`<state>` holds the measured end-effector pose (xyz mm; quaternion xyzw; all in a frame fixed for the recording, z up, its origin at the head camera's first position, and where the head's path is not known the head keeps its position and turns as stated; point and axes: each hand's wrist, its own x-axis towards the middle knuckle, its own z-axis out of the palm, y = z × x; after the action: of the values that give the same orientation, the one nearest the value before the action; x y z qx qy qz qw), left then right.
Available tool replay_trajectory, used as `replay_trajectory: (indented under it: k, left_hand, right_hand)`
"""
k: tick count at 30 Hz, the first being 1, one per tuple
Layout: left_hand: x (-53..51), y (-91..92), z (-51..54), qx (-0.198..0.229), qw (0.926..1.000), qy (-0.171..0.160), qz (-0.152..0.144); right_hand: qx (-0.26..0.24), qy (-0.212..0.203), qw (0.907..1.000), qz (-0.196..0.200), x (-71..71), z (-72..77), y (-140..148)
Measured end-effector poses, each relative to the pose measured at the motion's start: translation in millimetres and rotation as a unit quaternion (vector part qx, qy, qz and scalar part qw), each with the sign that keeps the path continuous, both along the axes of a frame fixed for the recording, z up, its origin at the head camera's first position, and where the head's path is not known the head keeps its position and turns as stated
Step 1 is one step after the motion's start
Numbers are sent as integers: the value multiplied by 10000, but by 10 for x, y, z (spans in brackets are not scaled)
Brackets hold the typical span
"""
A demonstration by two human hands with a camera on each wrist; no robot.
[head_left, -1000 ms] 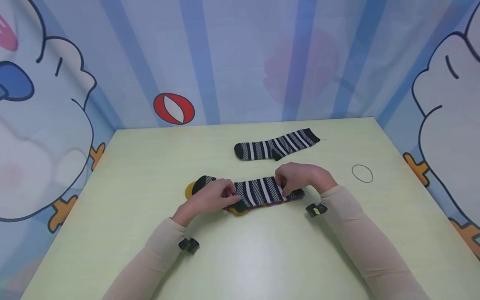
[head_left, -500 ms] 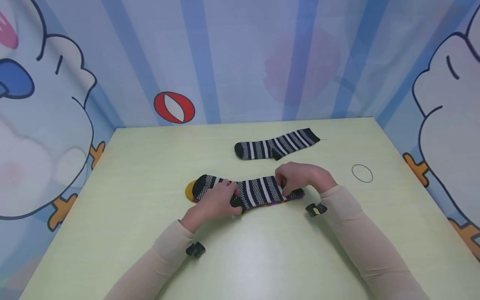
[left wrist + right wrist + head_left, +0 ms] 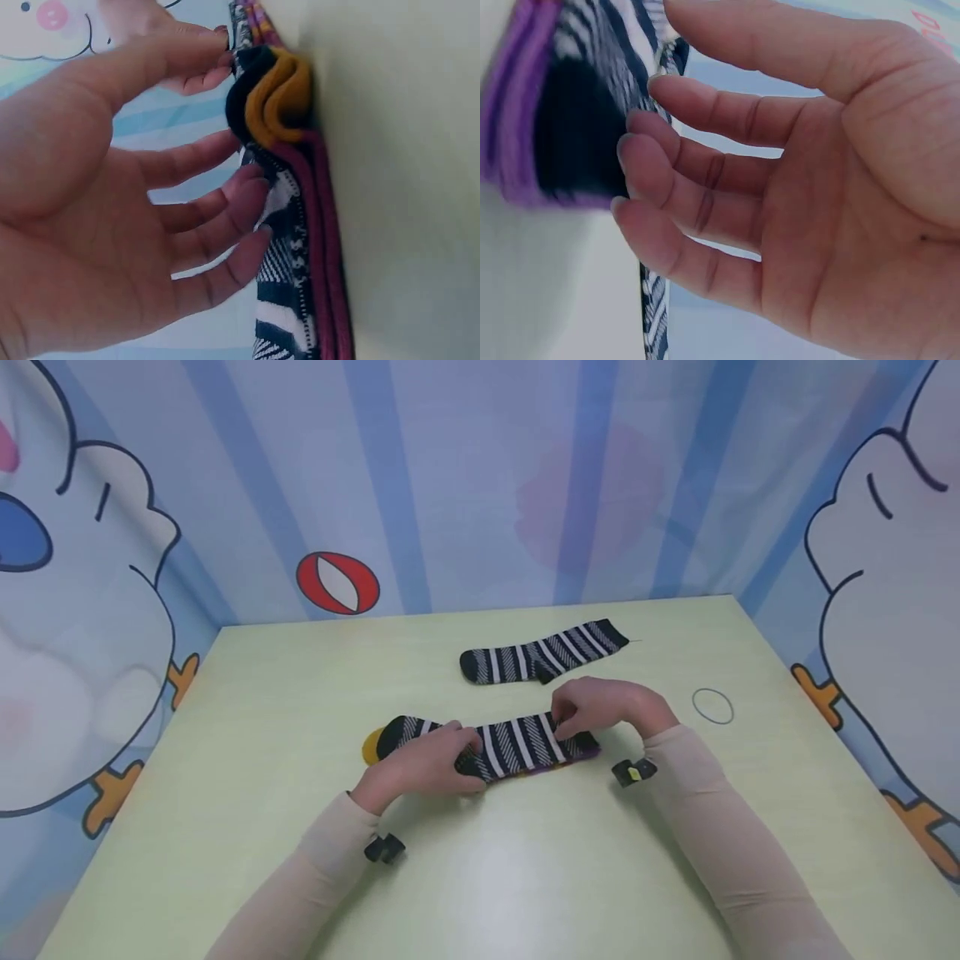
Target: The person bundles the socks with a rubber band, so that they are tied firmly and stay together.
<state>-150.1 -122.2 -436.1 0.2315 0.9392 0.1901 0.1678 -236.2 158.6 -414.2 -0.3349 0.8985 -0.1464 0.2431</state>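
A black sock with white stripes [image 3: 517, 745] lies flat on top of other socks in the head view. Below it, a mustard toe [image 3: 371, 747] shows at the left, and a purple cuff [image 3: 506, 105] in the right wrist view. My left hand [image 3: 423, 763] rests over the heel area, its loosely bent fingers touching the striped fabric. In the left wrist view, the layered heels [image 3: 281, 94] bulge beside that hand's fingertips, above maroon edges [image 3: 319, 225]. At the cuff end, my right hand [image 3: 600, 703] has fingertips against the sock, fingers slightly bent.
A second black-and-white striped sock [image 3: 543, 653] lies flat farther back on the pale table [image 3: 300, 677]. A thin dark loop [image 3: 732, 710] lies to the right. A printed curtain [image 3: 480, 485] stands behind the table.
My left hand has shifted slightly right over the heel, covering the mustard edge there. The right thumb has lifted a little from the cuff. The head view has tilted slightly; the farther sock stays put.
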Motion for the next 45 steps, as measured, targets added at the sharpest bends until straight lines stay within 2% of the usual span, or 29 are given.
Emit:
replay_trajectory:
  k: [4, 9, 12, 15, 19, 24, 29, 36, 45]
  left_hand:
    - [-155, 18, 68, 485, 9988, 44, 81]
    - [-419, 17, 100, 690, 9974, -153, 100]
    - [-582, 5, 85, 825, 9961, -185, 247]
    - [-703, -20, 89, 775, 9960, -97, 428]
    - [-804, -68, 106, 524, 9963, -99, 670]
    - [-1003, -95, 145, 503, 9940, -176, 955]
    - [-1215, -61, 162, 508, 9901, -374, 1252]
    - [-1338, -42, 180, 653, 9824, -542, 1662]
    - [-1451, -36, 165, 940, 9711, -634, 2101]
  right_hand:
    - [-200, 110, 9993, -301, -35, 48, 123]
    - [-453, 187, 9970, -591, -96, 4, 257]
    - [-575, 261, 9951, -761, -150, -34, 337]
    - [-671, 237, 9933, -914, -223, -46, 405]
    - [-821, 72, 9899, -1152, -329, -35, 480]
    - [-877, 131, 9831, -1599, -475, 32, 580]
    - [-776, 249, 9812, -1752, -624, 59, 649]
    - [-637, 418, 9772, -1982, -815, -6, 713]
    - [-591, 996, 9647, -2364, -1073, 2, 752]
